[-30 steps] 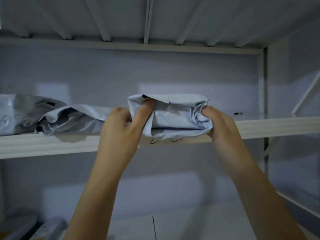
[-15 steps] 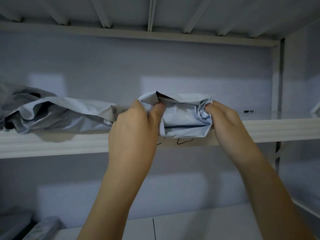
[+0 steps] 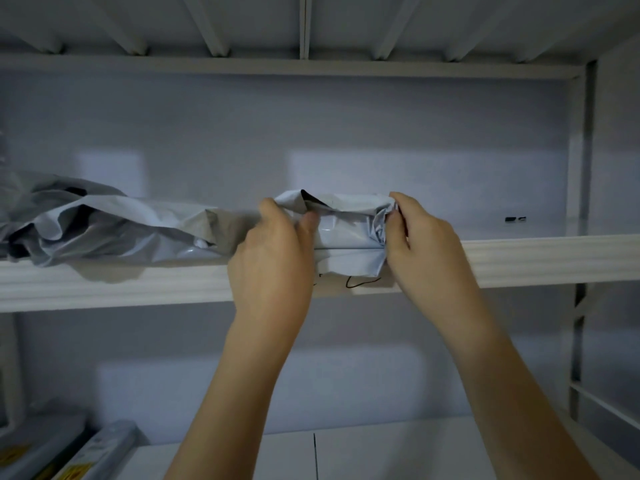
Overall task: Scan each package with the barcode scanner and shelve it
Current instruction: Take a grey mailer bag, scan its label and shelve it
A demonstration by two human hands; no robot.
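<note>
Both arms reach up. The left hand [image 3: 273, 258] and right hand [image 3: 424, 249] pinch opposite ends of a crumpled grey package [image 3: 346, 233], thumbs in front, at the shelf's [image 3: 519, 261] front edge beside another package [image 3: 114, 230].

Two bare forearms, no sleeves, left hand [image 3: 273, 258] and right hand [image 3: 426, 251] ungloved, no rings, no watch

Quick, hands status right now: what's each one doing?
Left hand: grips the left end of the grey package on the shelf.
Right hand: pinches the package's crumpled right end.
</note>
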